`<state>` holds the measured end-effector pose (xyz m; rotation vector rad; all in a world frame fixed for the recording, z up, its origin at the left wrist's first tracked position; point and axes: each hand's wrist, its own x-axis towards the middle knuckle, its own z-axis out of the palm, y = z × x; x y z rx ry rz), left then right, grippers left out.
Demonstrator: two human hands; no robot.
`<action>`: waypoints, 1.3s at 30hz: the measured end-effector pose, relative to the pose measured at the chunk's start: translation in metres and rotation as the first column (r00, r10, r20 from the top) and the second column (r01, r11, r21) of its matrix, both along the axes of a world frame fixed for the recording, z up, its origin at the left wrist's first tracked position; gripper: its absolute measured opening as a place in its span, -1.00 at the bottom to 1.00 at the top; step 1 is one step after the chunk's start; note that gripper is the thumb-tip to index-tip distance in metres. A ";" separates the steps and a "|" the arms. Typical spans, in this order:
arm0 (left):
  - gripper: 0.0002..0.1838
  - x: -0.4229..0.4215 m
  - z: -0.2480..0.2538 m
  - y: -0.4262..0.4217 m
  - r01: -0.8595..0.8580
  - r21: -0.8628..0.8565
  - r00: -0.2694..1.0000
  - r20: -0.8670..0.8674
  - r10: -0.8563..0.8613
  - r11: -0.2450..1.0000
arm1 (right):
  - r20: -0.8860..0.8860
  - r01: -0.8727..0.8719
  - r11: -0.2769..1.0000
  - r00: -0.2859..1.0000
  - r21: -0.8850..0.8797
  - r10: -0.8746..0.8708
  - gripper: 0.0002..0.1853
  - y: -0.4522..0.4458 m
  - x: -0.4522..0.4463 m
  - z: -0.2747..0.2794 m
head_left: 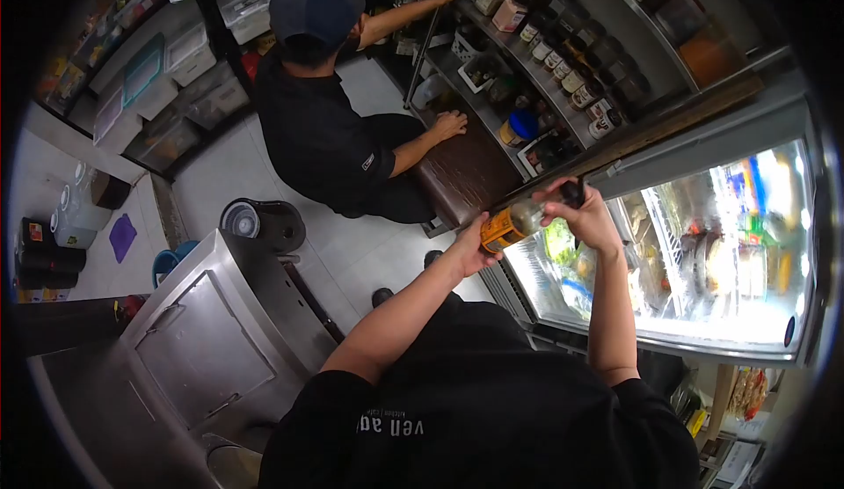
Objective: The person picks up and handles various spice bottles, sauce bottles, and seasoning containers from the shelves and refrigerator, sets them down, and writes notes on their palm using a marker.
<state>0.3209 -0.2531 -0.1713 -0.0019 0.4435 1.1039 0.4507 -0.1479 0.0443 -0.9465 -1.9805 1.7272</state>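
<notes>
A glass bottle [526,216] with an orange label lies tilted between my two hands, in front of the lit fridge. My left hand [475,247] is wrapped round its labelled lower part. Up at the bottle's neck end, my right hand [580,218] has its fingers closed round a dark piece that looks like the cap or top; whether that piece is on the neck or off it I cannot tell.
A co-worker in a dark cap [316,5] is beside a brown padded bench [462,172]. Jars line the shelf [646,137] above the glass-doored fridge [703,243]. A steel cabinet [207,348] stands at lower left, a black bin [280,225] behind it.
</notes>
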 end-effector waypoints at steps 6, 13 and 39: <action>-0.28 -0.067 -0.006 -0.047 -0.264 -0.207 0.821 -0.560 0.107 0.942 | 0.188 0.139 0.985 0.970 0.100 -0.155 -0.67 0.022 -0.031 -0.068; -0.68 -0.223 0.025 -0.189 -0.573 0.250 -0.668 -0.694 -0.268 0.781 | -0.220 0.481 0.877 0.855 0.000 -0.469 -0.64 0.152 -0.049 -0.179; -0.48 -0.242 -0.058 -0.336 -0.810 -0.205 -0.574 0.090 -0.814 0.549 | -0.066 0.851 0.330 0.333 -0.408 -0.941 -0.64 0.533 -0.062 -0.413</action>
